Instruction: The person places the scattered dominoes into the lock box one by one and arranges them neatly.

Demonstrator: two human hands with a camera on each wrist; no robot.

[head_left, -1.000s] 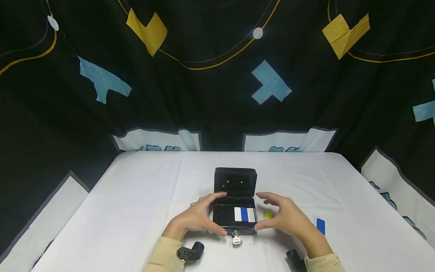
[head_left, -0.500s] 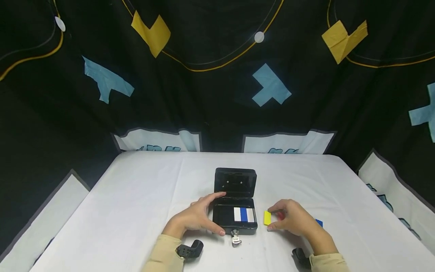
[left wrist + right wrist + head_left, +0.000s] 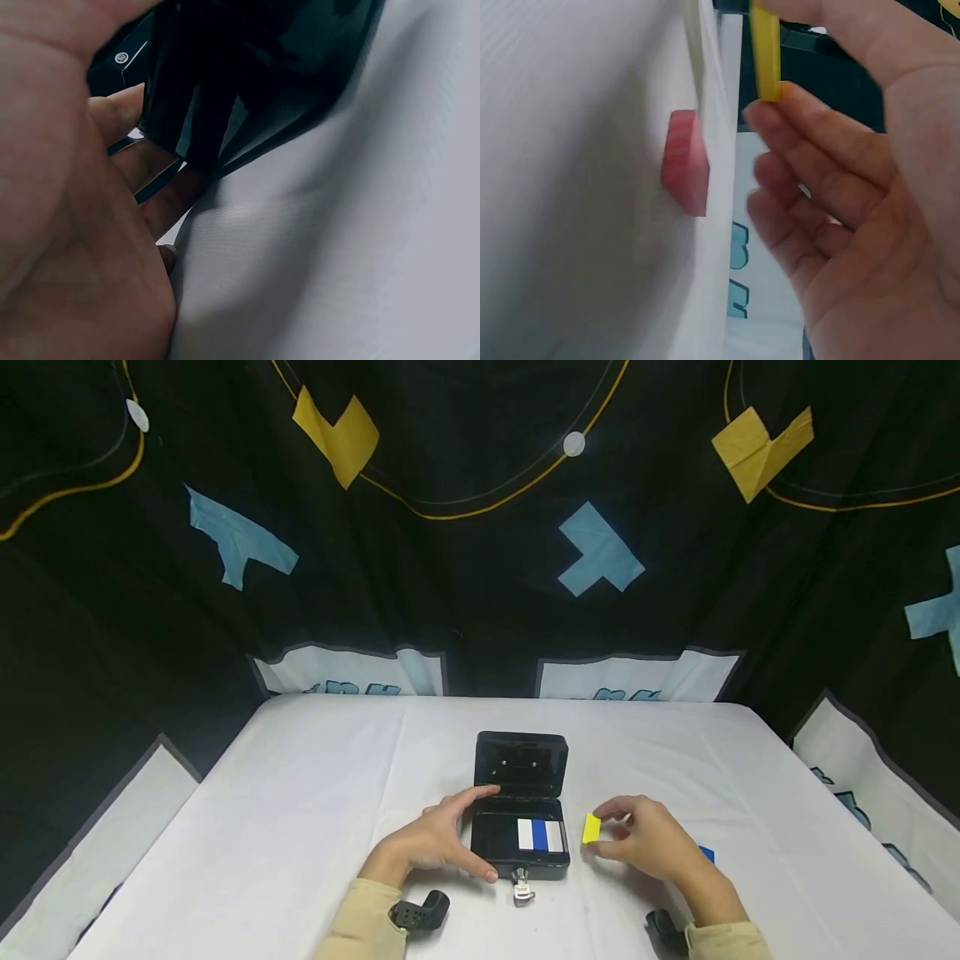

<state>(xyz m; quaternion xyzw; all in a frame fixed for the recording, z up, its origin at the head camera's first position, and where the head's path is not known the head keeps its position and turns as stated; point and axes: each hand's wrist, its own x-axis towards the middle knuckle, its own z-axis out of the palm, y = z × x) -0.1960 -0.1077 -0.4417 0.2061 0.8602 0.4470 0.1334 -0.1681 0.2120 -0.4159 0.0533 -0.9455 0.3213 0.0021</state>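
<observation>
A black metal cash box (image 3: 495, 831) lies on the white table with its lid (image 3: 521, 764) raised. Two white blocks with a blue block (image 3: 539, 835) between them fill the right part of its tray. My left hand (image 3: 431, 839) holds the box by its left side, thumb at the front and index finger by the hinge. To the right of the box, my right hand (image 3: 648, 839) pinches a yellow block (image 3: 592, 828) between thumb and fingertips, raised off the cloth in the right wrist view. A red block (image 3: 685, 161) lies on the table below that hand.
Keys (image 3: 522, 887) hang from the lock at the box's front. Partly hidden behind the right wrist is another blue block (image 3: 707, 853). A black curtain (image 3: 465, 593) stands behind the far edge of the white-covered table (image 3: 315, 760).
My right hand has left the box's right edge, moved right, taken the yellow block between its fingers and raised it slightly. The left hand has stayed on the box.
</observation>
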